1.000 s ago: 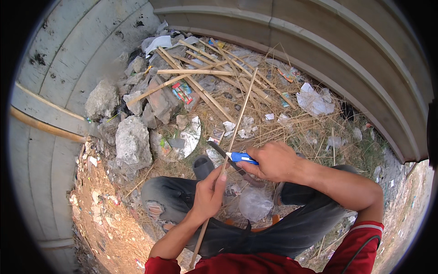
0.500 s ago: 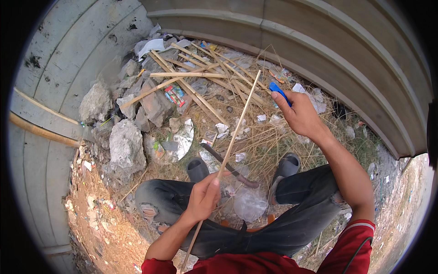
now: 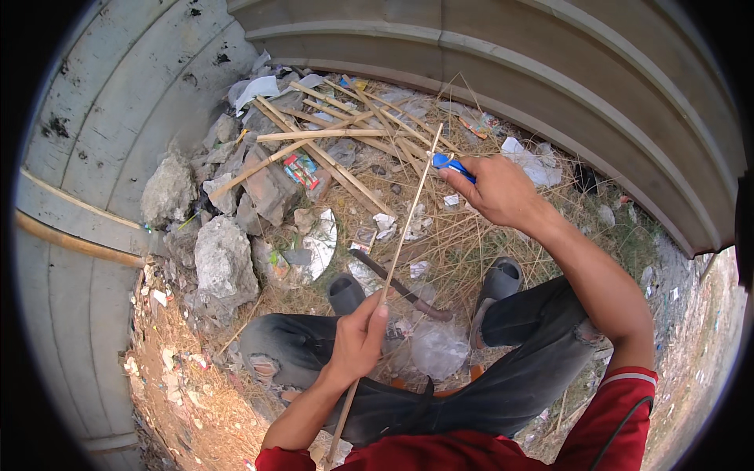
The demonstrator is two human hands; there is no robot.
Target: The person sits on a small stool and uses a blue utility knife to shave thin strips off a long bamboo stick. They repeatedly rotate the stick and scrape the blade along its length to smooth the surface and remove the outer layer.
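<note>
A: Seated person's left hand (image 3: pixel 357 341) is closed round a thin bamboo strip (image 3: pixel 402 239), which slants up from the lap twd a pile of split sticks (image 3: pixel 330 145).

B: And the rt?

A: Right hand (image 3: pixel 499 188) is fisted on a blue-handled tool (image 3: pixel 449 163), prob. a knife, blade unclear, meeting the strip near its top. Rubble (image 3: pixel 224 255) lies left; a dark blade (image 3: pixel 400 286) on the ground btwn the feet.

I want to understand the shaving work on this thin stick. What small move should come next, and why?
Probably draw the blue-handled knife back down the thin pale bamboo stick toward the left hand. The right hand holds the knife near the stick's far tip, so that stroke looks finished, while the left hand's grip steadies the stick lower down.
</note>
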